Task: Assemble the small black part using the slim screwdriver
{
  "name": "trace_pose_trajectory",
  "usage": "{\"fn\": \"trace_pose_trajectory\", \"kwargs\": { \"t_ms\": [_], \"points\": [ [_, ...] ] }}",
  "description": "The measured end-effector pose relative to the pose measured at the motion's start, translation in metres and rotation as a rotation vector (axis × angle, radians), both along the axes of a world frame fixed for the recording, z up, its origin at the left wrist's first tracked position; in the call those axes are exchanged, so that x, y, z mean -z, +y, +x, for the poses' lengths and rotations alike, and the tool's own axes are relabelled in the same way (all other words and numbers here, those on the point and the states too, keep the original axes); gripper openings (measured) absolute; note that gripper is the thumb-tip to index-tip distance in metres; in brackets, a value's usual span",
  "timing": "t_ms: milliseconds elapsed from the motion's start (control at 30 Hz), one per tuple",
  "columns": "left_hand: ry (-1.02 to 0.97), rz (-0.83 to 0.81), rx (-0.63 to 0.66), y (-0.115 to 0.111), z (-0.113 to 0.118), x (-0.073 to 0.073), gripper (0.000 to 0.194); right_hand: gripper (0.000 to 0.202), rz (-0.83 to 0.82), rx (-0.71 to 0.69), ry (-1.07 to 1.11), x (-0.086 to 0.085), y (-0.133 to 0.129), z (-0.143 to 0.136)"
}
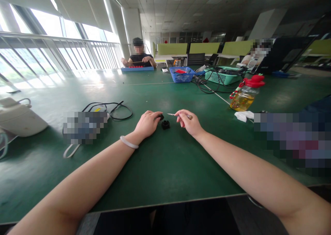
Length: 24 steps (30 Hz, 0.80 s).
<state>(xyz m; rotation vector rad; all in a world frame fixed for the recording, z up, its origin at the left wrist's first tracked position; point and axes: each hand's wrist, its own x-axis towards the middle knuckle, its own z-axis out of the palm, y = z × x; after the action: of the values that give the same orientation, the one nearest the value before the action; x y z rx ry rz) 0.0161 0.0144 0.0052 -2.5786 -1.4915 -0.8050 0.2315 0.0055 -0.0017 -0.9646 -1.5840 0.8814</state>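
My left hand [147, 124] is closed on a small black part [161, 117], pinched at the fingertips just above the green tabletop. A second small black part [165, 125] lies on the table, slightly nearer to me, right beside those fingers. Across from it, my right hand [190, 124] grips a slim tool with a pointed metal tip [170, 114], like a pen in the fingers. Its tip points left toward the black part, with a small gap between them. The rounded end of the tool shows behind the fingers; its exact kind is too small to tell.
Left stand a white appliance [22, 116], a blurred-out object [85, 126] and a black cable [121, 117]. A red-lidded bottle [243, 98] and white tissue [244, 116] are right. Farther back are blue [181, 77] and green baskets [222, 77], loose cables, and a person [139, 57] at a blue tray.
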Motion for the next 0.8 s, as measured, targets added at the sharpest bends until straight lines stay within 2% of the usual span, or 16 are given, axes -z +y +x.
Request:
{"fn": "trace_pose_trajectory", "kwargs": {
  "t_ms": [133,233,433,800],
  "points": [
    [-0.073,0.069,0.07,-0.005,0.001,-0.004,0.033,0.04,0.002,0.011,-0.019,0.0,0.001,0.0],
    [-0.036,0.098,0.135,-0.009,0.002,-0.005,0.034,0.04,0.004,0.015,-0.016,0.0,0.001,0.0],
    [0.076,0.13,0.151,-0.012,0.005,-0.005,0.031,0.035,0.005,0.008,0.008,0.0,-0.001,-0.002],
    [0.075,0.094,0.201,-0.011,0.004,-0.004,0.03,0.038,0.005,0.005,-0.023,-0.002,-0.001,-0.001]
  ]
}}
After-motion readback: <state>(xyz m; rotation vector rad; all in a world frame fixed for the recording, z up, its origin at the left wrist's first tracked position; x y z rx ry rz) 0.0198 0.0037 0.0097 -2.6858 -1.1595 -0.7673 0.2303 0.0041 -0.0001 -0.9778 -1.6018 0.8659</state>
